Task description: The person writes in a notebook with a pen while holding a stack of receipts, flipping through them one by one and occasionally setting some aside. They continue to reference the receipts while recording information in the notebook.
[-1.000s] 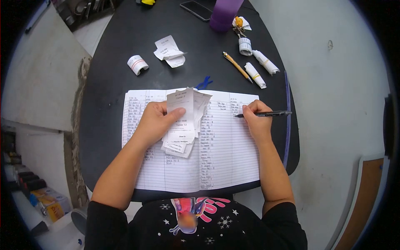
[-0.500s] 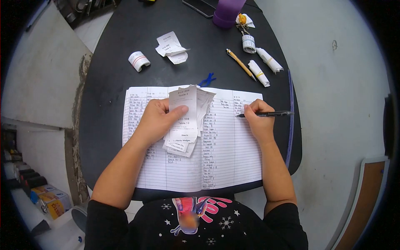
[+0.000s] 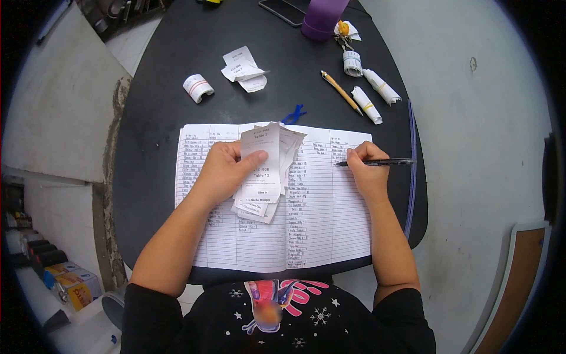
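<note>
An open lined notebook [image 3: 259,251] lies in front of me, its columns filled with handwritten entries. My left hand [image 3: 227,171] is closed on a stack of printed receipts [image 3: 261,171], thumb on top, held over the notebook's middle. The top slip reads "Table 3", and lower slips fan out beneath it. My right hand [image 3: 368,174] grips a black pen [image 3: 389,161], its tip at the right page's last written column. Blue ribbon ends [image 3: 293,114] stick out above the notebook's spine.
On the black table [image 3: 159,141] lie loose receipts [image 3: 244,69], a curled paper roll [image 3: 197,88], a tan pen [image 3: 341,92], banded paper rolls [image 3: 367,105], and keys near another roll [image 3: 352,63]. A purple container [image 3: 321,20] and a phone [image 3: 283,10] are at the back.
The view has shifted very slightly. Both hands keep their hold, and the pen tip stays at about the same spot on the right page.
</note>
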`<control>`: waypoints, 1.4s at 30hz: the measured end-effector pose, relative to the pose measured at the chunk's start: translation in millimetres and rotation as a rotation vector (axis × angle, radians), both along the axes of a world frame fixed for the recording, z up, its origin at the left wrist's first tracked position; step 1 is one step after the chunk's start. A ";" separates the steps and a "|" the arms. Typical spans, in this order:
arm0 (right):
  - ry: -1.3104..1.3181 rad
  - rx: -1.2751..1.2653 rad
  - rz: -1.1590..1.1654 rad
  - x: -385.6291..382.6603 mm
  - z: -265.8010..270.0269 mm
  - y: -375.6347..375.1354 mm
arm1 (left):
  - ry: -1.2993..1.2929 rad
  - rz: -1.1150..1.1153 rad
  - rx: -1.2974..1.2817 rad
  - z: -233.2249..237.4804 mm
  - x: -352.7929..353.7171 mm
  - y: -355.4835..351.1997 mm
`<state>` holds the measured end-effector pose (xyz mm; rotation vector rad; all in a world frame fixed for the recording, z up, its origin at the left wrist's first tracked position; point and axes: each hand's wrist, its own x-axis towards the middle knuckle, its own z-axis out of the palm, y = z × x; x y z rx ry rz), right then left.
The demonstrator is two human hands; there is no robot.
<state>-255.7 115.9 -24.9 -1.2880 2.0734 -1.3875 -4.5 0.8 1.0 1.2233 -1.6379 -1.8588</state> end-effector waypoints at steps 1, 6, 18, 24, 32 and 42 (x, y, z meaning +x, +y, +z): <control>0.011 0.000 0.005 0.0 0.6 0.1 | 0.000 -0.001 0.000 0.3 0.1 0.0; -0.014 0.006 -0.001 -0.8 -0.2 -0.2 | -0.022 -0.002 0.001 3.8 -0.4 0.5; 0.030 0.011 -0.049 0.5 3.3 2.8 | 0.014 -0.027 -0.014 -3.2 2.0 -1.5; 0.011 0.024 -0.044 0.2 2.3 0.5 | -0.038 -0.073 -0.119 -10.6 3.8 -5.8; -0.041 0.037 -0.057 -1.3 -1.8 0.9 | 0.119 -0.033 0.065 -10.5 5.0 -6.9; 0.000 0.014 -0.031 -4.4 -6.5 0.6 | 0.132 -0.031 0.092 -4.7 5.1 -5.5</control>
